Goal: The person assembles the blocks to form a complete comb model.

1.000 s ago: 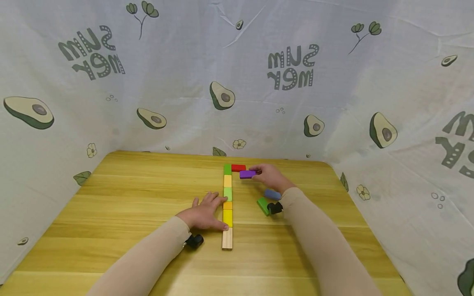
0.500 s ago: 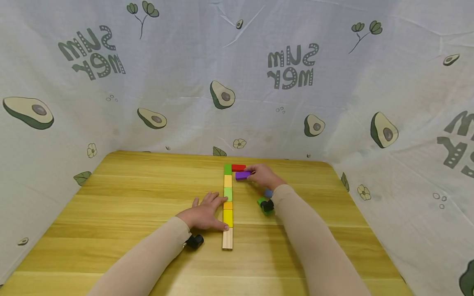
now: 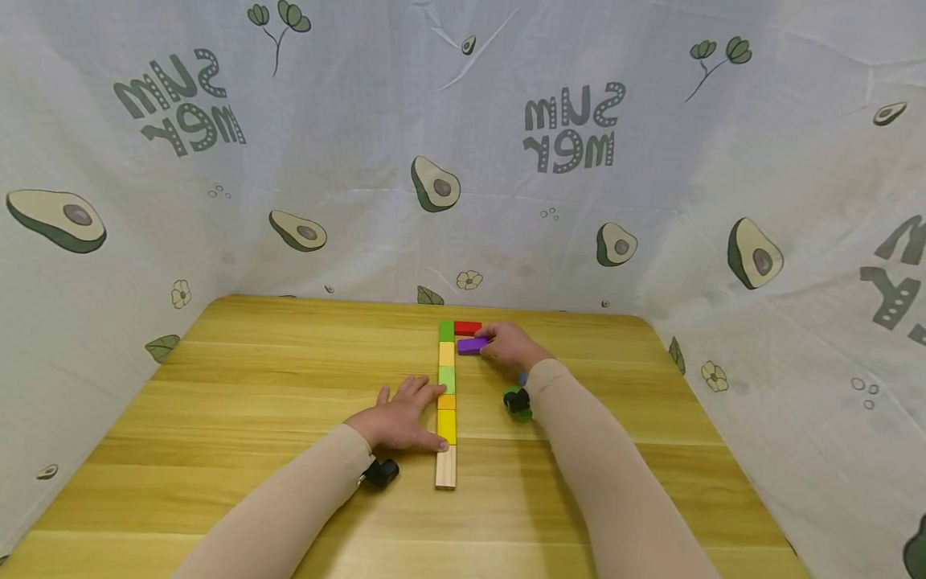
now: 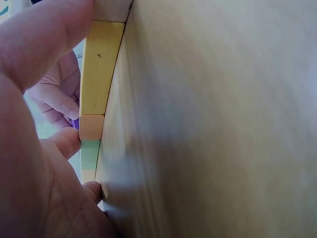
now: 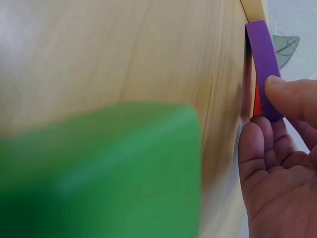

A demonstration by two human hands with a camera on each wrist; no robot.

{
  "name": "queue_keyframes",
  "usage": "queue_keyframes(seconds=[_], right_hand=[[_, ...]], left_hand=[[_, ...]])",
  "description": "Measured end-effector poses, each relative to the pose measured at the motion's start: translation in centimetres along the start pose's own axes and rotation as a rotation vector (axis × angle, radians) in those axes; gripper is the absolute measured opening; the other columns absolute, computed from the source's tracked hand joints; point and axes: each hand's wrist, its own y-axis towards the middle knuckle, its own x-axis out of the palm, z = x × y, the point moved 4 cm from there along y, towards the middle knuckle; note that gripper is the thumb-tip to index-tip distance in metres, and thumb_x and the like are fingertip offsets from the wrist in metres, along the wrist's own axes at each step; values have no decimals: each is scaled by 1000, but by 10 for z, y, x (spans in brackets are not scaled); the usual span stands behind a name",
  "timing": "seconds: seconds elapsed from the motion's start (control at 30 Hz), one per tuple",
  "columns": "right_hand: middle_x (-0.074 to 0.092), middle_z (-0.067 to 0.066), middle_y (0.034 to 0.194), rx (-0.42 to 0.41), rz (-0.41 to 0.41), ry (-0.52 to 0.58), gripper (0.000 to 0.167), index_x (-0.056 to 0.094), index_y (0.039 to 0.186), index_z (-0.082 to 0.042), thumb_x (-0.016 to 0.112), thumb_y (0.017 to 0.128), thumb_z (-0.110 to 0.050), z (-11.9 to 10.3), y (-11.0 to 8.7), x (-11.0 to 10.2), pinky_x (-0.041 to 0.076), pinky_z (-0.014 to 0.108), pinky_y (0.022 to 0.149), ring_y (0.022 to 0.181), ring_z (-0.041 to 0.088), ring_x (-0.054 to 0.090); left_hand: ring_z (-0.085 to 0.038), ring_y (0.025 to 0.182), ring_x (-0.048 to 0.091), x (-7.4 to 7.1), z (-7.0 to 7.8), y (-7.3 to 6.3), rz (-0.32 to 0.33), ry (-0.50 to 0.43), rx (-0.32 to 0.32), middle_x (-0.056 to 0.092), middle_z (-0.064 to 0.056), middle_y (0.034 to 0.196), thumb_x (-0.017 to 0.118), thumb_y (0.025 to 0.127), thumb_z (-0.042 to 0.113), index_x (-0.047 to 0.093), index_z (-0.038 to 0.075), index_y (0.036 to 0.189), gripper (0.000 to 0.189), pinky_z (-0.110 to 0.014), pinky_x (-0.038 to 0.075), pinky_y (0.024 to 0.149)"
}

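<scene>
A row of coloured wooden blocks runs away from me: plain wood (image 3: 445, 470) nearest, then yellow (image 3: 446, 426), orange (image 3: 446, 402), light green (image 3: 446, 379), pale orange (image 3: 446, 354) and green (image 3: 446, 331). A red block (image 3: 468, 328) extends right from the row's far end. My left hand (image 3: 396, 420) lies spread on the left, its thumb and a fingertip touching the row. My right hand (image 3: 514, 347) pinches one end of a purple block (image 5: 263, 59) between thumb and fingers. In the head view that block is in front of the red one, just right of the row.
Under the right wrist, a loose green block (image 5: 148, 168) looms large in the right wrist view. A blue block (image 3: 523, 377) is mostly hidden by the right sleeve. A printed cloth (image 3: 347, 185) hangs behind the wooden table (image 3: 253, 362).
My right hand has carried the purple block left, towards the row, and slightly nearer me. The right forearm now covers more of the loose blue and green blocks. My left hand stays put.
</scene>
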Motion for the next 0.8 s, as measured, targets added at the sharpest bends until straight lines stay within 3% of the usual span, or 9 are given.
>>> queue_keyframes(seconds=[0.3,0.8], right_hand=[[66,14,135,-13,-3,-34,39,69,137,-8,70,98,-11,-1,4,2,44,47,117,119,30,58],[66,15,134,7,-2,11,39,70,136,-7,73,97,-10,4,9,2,44,48,118,118,31,57]], left_hand=[[-37,165,4,-1,1,1,2,0,-3,14,-13,177,81,86,57,31,27,166,99,-72,-1,126],[-39,165,4,-1,2,5,2,-9,-7,13,-14,177,81,86,56,31,25,166,99,-73,-3,126]])
